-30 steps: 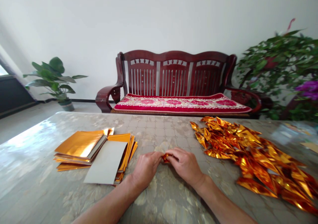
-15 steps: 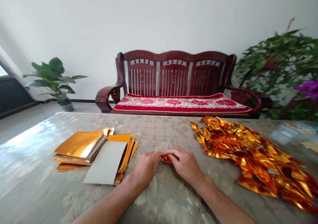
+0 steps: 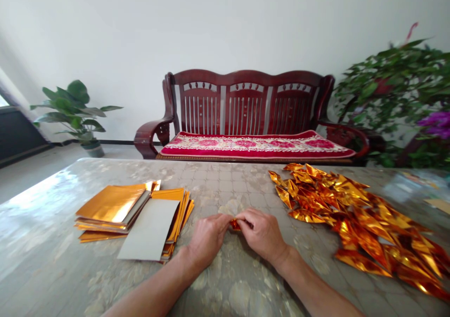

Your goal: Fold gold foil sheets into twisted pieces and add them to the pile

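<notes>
Both my hands meet at the middle of the table (image 3: pixel 52 260) over a small folded piece of gold foil paper (image 3: pixel 235 224). My left hand (image 3: pixel 206 238) pinches its left end, my right hand (image 3: pixel 260 234) pinches its right end, and most of the piece is hidden under my fingers. A stack of flat gold foil sheets (image 3: pixel 116 204) lies to the left, with one sheet turned grey side up (image 3: pixel 150 230) on top. To the right spreads a pile of several folded gold foil shapes (image 3: pixel 355 218).
A dark red wooden bench (image 3: pixel 246 110) with a red flowered cushion stands behind the table. A potted plant (image 3: pixel 75 113) sits on the floor at the left. A leafy plant with purple flowers (image 3: pixel 408 96) is at the right.
My fingers have shifted slightly on the small foil piece. The view has tipped a little; nothing else moved.
</notes>
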`<state>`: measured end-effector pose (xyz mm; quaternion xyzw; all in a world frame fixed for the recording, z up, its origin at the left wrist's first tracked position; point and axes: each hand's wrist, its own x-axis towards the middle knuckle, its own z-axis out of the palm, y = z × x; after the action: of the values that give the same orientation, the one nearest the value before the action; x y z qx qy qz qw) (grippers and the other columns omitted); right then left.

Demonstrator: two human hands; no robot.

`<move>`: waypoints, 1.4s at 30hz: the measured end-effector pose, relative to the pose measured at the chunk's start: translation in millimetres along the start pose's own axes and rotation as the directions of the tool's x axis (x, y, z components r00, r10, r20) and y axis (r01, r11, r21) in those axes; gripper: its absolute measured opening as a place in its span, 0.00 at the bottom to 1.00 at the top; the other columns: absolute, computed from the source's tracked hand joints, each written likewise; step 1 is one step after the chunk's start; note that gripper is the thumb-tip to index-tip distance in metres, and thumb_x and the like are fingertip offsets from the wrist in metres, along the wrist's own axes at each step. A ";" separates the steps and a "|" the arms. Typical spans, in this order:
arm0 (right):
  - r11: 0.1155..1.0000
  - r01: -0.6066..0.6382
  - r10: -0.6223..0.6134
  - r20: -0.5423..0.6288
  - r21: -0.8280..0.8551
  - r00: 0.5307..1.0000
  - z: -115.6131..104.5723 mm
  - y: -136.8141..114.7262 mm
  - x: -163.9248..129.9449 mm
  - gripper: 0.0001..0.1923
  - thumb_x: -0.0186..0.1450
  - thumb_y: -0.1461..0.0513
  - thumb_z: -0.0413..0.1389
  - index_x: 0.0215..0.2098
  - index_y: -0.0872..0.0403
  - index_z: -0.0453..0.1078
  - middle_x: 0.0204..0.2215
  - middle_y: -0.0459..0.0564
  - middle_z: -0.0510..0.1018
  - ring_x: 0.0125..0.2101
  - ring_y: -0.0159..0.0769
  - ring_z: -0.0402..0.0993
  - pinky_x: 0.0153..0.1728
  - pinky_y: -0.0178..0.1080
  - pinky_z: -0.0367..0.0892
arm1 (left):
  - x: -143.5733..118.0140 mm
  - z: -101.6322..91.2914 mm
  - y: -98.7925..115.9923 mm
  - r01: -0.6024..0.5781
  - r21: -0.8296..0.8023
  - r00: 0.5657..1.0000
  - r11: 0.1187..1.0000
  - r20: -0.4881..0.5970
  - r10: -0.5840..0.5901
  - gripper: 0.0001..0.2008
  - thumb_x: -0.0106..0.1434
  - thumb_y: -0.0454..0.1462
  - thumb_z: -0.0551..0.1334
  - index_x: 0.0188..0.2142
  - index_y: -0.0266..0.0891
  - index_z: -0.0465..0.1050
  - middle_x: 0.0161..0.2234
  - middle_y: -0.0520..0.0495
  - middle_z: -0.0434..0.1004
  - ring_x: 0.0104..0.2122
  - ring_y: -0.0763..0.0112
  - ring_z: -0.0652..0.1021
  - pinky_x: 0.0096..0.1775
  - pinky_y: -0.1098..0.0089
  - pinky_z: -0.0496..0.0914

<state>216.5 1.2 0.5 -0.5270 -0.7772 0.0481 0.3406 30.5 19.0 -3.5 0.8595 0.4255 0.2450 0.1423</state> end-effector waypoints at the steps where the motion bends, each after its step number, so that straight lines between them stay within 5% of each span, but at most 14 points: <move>1: 1.000 0.005 -0.005 -0.002 -0.004 1.000 0.1 -0.8 -0.2 0.10 0.64 0.67 0.54 0.31 0.50 0.76 0.28 0.46 0.80 0.30 0.33 0.77 0.32 0.33 0.65 | 0.0 0.0 0.2 0.003 0.007 1.000 1.000 0.007 -0.003 0.12 0.70 0.33 0.53 0.35 0.42 0.74 0.30 0.51 0.79 0.31 0.71 0.78 0.32 0.75 0.63; 7: 0.998 -0.028 0.028 0.000 0.051 1.000 1.7 -1.3 0.9 0.10 0.64 0.66 0.53 0.31 0.50 0.76 0.29 0.47 0.81 0.30 0.34 0.76 0.32 0.33 0.66 | 0.9 1.5 -0.8 0.024 0.016 0.999 1.000 0.022 -0.025 0.12 0.70 0.33 0.53 0.37 0.42 0.75 0.32 0.50 0.80 0.33 0.70 0.79 0.33 0.75 0.64; 15: 0.949 -0.009 -0.033 0.128 0.315 0.991 -14.0 7.5 0.0 0.11 0.67 0.64 0.50 0.46 0.51 0.69 0.37 0.47 0.81 0.36 0.34 0.78 0.40 0.34 0.70 | 3.5 -0.3 -7.2 0.139 0.019 0.990 0.990 -0.032 -0.138 0.13 0.71 0.36 0.52 0.40 0.44 0.76 0.35 0.48 0.82 0.37 0.68 0.81 0.36 0.74 0.66; 20: 0.957 0.146 -0.195 0.184 0.250 0.964 -19.1 12.5 3.3 0.19 0.61 0.70 0.53 0.49 0.50 0.70 0.42 0.49 0.80 0.43 0.37 0.77 0.46 0.38 0.70 | 4.5 -2.1 -8.1 0.202 0.055 0.979 0.978 -0.053 -0.199 0.12 0.70 0.37 0.53 0.38 0.43 0.76 0.34 0.49 0.82 0.35 0.67 0.81 0.34 0.73 0.66; 23: 0.951 0.218 -0.255 0.159 0.220 0.954 -14.3 16.7 4.6 0.17 0.66 0.69 0.52 0.50 0.49 0.71 0.43 0.49 0.80 0.43 0.36 0.77 0.47 0.38 0.71 | 4.3 -1.8 -9.5 0.193 0.069 0.980 0.979 -0.053 -0.190 0.12 0.70 0.37 0.53 0.37 0.43 0.75 0.34 0.49 0.82 0.35 0.68 0.80 0.34 0.73 0.65; 42: 0.966 0.215 -0.219 0.014 0.144 0.976 3.8 19.7 -1.0 0.15 0.70 0.65 0.50 0.45 0.50 0.78 0.37 0.50 0.83 0.37 0.34 0.80 0.40 0.35 0.74 | 3.0 2.0 -9.3 0.068 -0.027 0.997 0.997 -0.021 -0.068 0.13 0.71 0.36 0.53 0.35 0.43 0.75 0.31 0.50 0.80 0.34 0.70 0.79 0.35 0.75 0.65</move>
<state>229.9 10.1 -11.4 -0.4124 -0.8297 0.0733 0.3689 27.0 26.9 -8.5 0.8399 0.4527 0.2549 0.1573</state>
